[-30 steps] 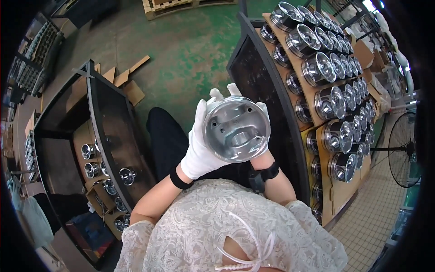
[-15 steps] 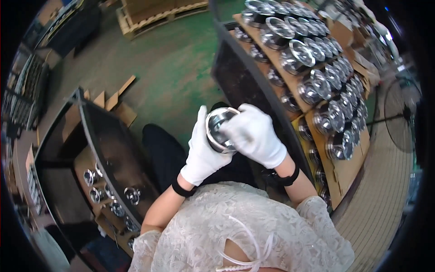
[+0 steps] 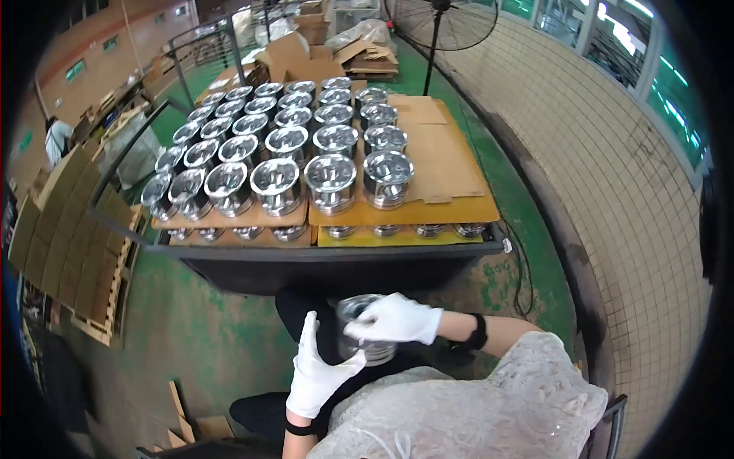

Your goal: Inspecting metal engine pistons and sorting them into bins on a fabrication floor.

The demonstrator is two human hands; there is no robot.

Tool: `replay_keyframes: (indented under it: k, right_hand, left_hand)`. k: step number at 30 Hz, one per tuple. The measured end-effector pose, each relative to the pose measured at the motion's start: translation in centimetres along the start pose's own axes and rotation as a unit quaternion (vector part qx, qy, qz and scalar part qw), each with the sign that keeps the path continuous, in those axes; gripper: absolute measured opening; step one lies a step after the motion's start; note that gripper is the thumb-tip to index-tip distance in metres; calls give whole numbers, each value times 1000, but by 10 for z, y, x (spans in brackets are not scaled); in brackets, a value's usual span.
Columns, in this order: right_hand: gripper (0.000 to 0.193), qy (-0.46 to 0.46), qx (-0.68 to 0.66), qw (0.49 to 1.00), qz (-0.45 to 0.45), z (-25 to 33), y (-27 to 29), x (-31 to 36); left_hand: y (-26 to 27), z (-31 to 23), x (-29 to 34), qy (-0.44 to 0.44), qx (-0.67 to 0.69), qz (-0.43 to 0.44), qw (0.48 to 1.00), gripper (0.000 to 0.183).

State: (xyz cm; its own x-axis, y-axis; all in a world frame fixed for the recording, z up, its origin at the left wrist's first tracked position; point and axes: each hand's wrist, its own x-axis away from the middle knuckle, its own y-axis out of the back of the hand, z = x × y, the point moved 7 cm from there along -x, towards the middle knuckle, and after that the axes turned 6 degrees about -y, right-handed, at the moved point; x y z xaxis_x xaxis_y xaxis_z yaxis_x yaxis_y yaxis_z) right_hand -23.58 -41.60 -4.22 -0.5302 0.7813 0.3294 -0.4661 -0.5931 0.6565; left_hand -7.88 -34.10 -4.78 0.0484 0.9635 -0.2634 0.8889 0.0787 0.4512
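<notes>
A shiny metal piston [image 3: 378, 353], hollow end up and slightly blurred, is in front of my body, over my dark-trousered legs. My white-gloved right hand [image 3: 397, 319] grips its upper rim, fingers reaching over the top. My left hand [image 3: 319, 372], also white-gloved, is beside the piston's left side, thumb and fingers spread apart; whether the thumb touches the metal I cannot tell. Ahead, rows of similar pistons [image 3: 330, 180] stand upright on cardboard sheets [image 3: 440, 164] on a dark cart [image 3: 329, 271].
Below the cardboard, another layer of pistons [image 3: 386, 229] shows. A metal rail [image 3: 122, 164] rises at the cart's left. Stacked cardboard on a pallet [image 3: 107, 306] stands left. A large fan [image 3: 440, 6] and a tiled wall [image 3: 612, 153] are beyond, with a black cable [image 3: 526, 268] on the floor.
My view has swung right and up to face the loaded cart. My left hand has come away from around the piston and opened; my right hand stays on it.
</notes>
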Motion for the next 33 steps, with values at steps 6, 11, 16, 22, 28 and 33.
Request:
replay_keyframes:
  k: [6,11,16,22,28,33]
  right_hand:
    - [45,-166,-36,957,-233,-82,138,46]
    - [45,-212,-152,900,-349,-155,273,4]
    - [33,-191,-29,913,-359,-209,399,-97]
    - [28,-205,-41,934,-291,-283,515,-250]
    - [31,-125,111,931,-325,-279,552,-380]
    - [33,-98,199,939,-264,-252,547,-458]
  left_hand:
    - [24,35,-4,128,87,-114,981,62]
    - [58,117,7,198,79,-191,958,38]
    - [86,97,-18,281,-71,-112,951,41]
    - [90,158,-20,357,-96,-112,922,42]
    - [96,197,13,433,-115,-106,888,44]
    - [91,197,28,502,-96,-107,853,45]
